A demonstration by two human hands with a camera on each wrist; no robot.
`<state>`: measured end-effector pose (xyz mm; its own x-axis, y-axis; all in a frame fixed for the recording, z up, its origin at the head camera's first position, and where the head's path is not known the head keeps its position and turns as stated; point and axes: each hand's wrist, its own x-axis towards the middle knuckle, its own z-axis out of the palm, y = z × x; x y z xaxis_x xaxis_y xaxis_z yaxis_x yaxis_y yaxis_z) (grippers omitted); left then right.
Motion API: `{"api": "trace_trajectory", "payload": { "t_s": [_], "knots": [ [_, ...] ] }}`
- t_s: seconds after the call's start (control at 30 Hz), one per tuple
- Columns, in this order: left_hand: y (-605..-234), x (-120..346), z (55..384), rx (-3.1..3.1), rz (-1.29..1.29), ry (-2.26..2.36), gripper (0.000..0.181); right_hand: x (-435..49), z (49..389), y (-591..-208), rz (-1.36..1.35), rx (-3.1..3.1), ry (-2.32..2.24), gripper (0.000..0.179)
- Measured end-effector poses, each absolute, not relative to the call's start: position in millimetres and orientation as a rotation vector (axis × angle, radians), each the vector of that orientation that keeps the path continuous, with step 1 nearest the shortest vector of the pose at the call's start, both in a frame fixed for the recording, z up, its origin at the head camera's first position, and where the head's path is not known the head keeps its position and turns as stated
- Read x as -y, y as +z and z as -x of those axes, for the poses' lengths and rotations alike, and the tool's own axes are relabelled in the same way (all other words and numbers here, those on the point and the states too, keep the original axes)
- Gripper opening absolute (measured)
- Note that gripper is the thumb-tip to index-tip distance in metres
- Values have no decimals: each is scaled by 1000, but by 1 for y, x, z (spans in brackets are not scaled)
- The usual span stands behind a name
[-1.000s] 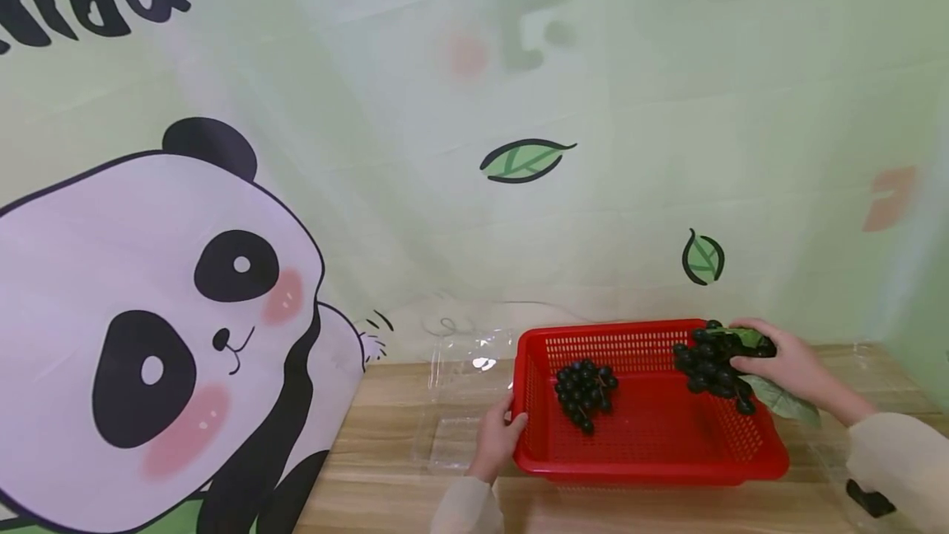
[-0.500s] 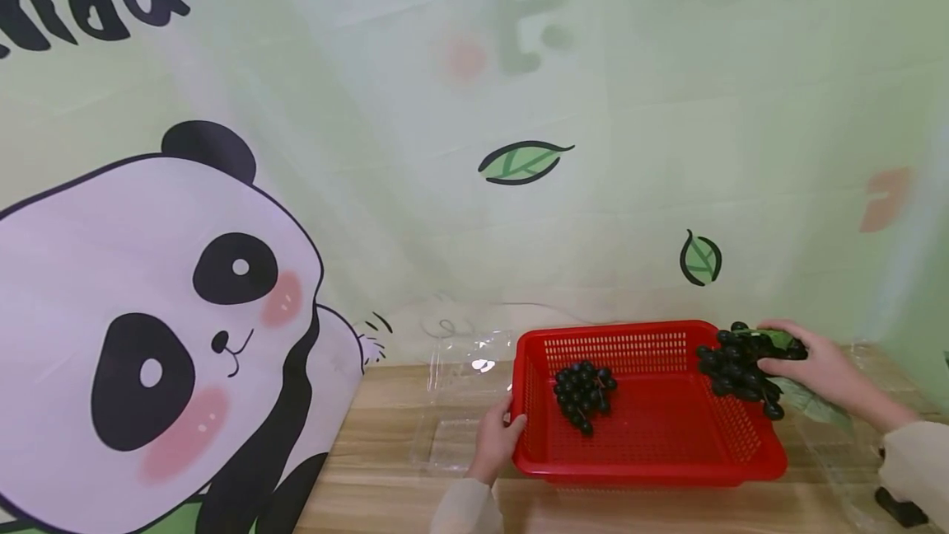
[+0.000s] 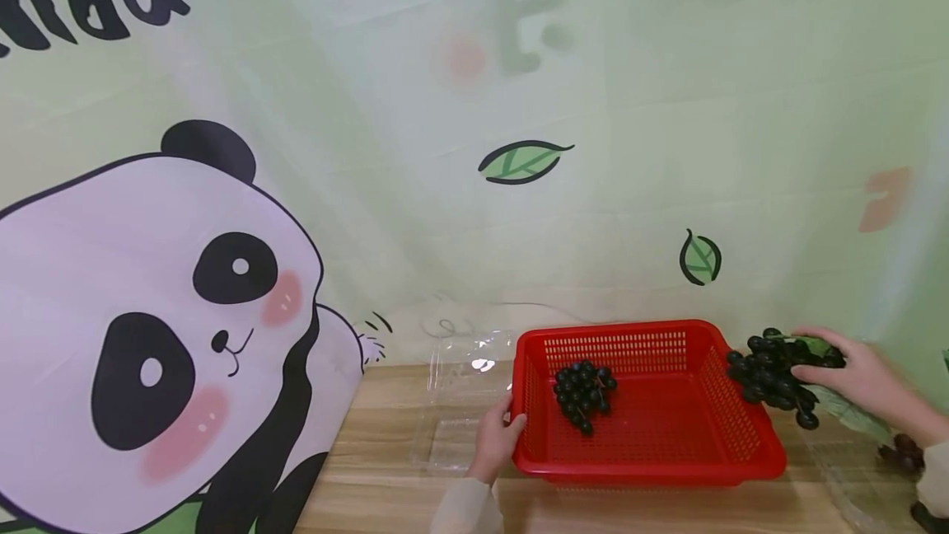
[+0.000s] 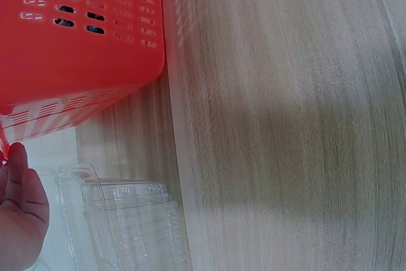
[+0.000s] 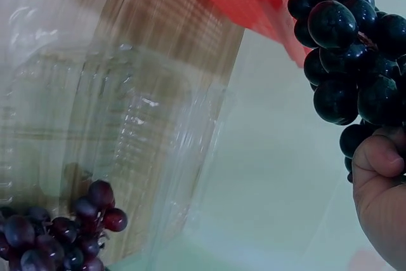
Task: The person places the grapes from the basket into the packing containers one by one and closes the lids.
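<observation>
Gripped in the right hand (image 3: 863, 377), just off the right rim of the red basket (image 3: 623, 470): a bunch of black grapes (image 3: 767, 373), held near its leafy end, bulk toward the basket; contact with the rim hard to tell. Curled round the basket's left rim: the left hand (image 3: 495, 439). Inside the basket, near its left end: a second black bunch (image 3: 582, 394). Right of the basket: purple grapes (image 5: 54, 239) in a clear box (image 5: 130, 118). Probably light and floppy, with smooth, slippery berries; best taken by the leafy stem end, without hard squeezing.
</observation>
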<state>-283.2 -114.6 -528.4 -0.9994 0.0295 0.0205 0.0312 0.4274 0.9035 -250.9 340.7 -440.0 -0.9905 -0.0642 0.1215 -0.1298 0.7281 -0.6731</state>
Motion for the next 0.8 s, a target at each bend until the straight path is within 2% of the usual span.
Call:
{"api": "trace_trajectory", "payload": {
  "t_s": [0.8],
  "knots": [
    [-527,114,282,2651,50,-1641,46,-385,236,-461,106,2946,999,86]
  ]
}}
